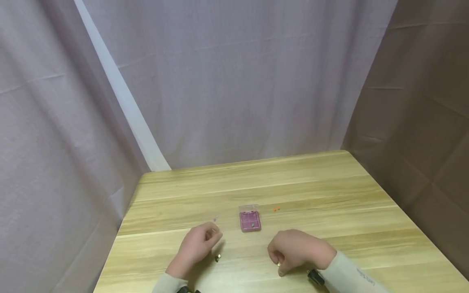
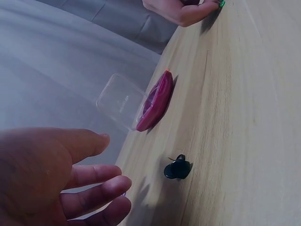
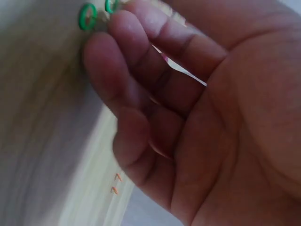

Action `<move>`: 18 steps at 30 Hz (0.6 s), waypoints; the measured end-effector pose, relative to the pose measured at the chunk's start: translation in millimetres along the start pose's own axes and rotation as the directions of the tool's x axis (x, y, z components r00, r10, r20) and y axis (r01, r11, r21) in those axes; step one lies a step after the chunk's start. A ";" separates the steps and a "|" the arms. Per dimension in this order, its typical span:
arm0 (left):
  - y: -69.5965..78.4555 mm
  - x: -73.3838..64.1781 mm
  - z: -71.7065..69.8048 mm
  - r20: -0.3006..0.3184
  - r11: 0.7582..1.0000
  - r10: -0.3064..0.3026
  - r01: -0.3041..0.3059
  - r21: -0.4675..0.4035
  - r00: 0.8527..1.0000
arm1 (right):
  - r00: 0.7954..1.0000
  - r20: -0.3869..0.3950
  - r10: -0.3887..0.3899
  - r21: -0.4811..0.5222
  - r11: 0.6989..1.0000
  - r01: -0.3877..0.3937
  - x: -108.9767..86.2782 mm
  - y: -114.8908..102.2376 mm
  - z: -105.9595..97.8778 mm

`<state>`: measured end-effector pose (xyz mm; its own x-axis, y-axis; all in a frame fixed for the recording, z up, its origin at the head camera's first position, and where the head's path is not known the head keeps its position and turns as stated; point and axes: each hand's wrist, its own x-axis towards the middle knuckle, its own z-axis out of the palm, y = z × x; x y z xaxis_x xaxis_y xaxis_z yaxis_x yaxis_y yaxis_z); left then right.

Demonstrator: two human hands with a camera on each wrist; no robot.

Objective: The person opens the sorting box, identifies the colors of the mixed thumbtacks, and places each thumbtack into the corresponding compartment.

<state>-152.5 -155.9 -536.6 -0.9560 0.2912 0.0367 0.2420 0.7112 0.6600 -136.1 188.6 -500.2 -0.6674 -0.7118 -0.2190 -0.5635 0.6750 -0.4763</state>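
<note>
Between the hands, a small pink compartment case (image 1: 250, 221) stands on the table with its clear lid (image 2: 120, 101) raised. One small greenish piece (image 1: 253, 225) sits in a front compartment. My left hand (image 1: 198, 244) hovers left of the case, fingers loosely bent and holding nothing. Near it on the wood lies a dark, glossy earring (image 2: 178, 168) with a gold part. My right hand (image 1: 294, 249) is low at the table, right of the case. Its thumb and forefinger pinch a green ring-shaped earring (image 3: 111, 4); a second green ring (image 3: 88, 16) shows beside the fingertips.
Two tiny orange earrings (image 1: 276, 209) lie behind the case to the right. Small purple pieces (image 1: 215, 219) lie beyond my left hand. The wooden table (image 1: 311, 183) meets grey curtains (image 1: 227, 101) at the back and left, with a brown cloth (image 1: 421, 122) at the right.
</note>
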 end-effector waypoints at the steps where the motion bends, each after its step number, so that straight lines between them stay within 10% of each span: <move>1: -0.6 0.0 0.1 0.002 1.000 -0.002 0.002 0.001 1.000 | 1.000 -0.006 -0.010 0.000 1.000 0.010 0.5 -0.1 1.1; 18: -3.5 -0.3 -2.5 -0.004 0.999 -0.027 0.027 -0.028 1.000 | 0.998 -0.064 -0.022 -0.021 1.000 0.021 1.6 6.8 5.7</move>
<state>-153.5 -160.1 -537.1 -0.9629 0.2691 0.0216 0.2111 0.7009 0.6813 -138.2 190.9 -508.6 -0.6842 -0.7129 -0.1538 -0.5877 0.6638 -0.4626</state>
